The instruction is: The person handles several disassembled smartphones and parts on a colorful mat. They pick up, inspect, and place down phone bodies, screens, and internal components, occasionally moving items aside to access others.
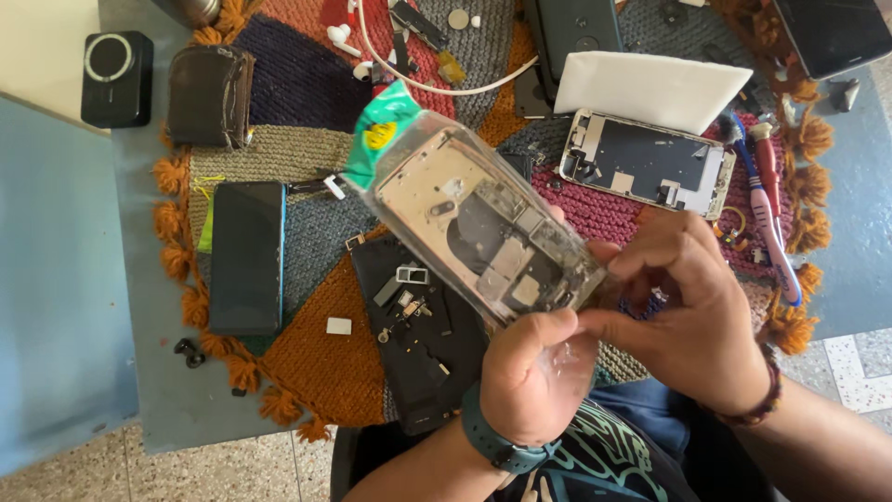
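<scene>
Both hands grip a bagged phone frame above the woven mat (307, 363).
The clear plastic bag (478, 228) with the phone housing inside slants up-left; the right hand (692, 316) pinches its lower end, the left hand (534, 372) closes around the same end, seemingly thumb on top.

Glossy clear plastic bag (483, 232) around a dull metal phone frame (492, 237); rough knitted mat (316, 279).
</scene>
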